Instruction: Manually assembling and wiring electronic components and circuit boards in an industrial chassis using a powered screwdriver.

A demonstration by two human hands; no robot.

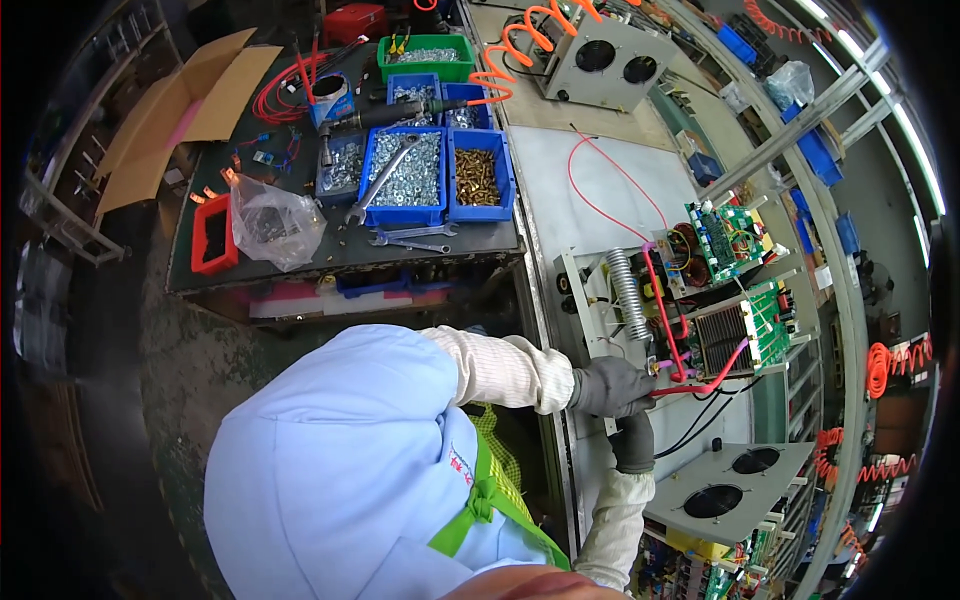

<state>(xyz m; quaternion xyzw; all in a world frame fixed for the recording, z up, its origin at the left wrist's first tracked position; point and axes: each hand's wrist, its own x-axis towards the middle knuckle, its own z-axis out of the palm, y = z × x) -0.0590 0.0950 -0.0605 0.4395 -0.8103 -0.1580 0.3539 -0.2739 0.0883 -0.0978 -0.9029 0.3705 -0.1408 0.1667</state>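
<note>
**One red cable (703, 388) runs to the gloved left hand (612, 387)**

The left hand, in a gray glove, has its fingers closed, pinching the near-left end of the thick red cable. Just nearer, the right hand (633, 445), also gloved in gray, sits close against it with fingers bent; whether it pinches anything cannot be told.

From the left hand the cable stretches right, then bends far toward a finned block (722, 340) in an open electrical unit on the pale bench. Beyond the hands, that unit also holds a silver coil (627, 295) at its left and a green circuit board (725, 240) at its far right. Nearer and to the right of the hands is a gray panel (690, 478) with two round fans; a gray case (618, 75) with two more fans stands at the far end.

On a dark table to the left, a wrench (385, 180) lies across a blue bin (405, 215) of silver hardware, beside another blue bin (482, 213) of brass-colored pieces. A clear plastic bag (275, 225) leans against a red tray (213, 262) farther left.
</note>
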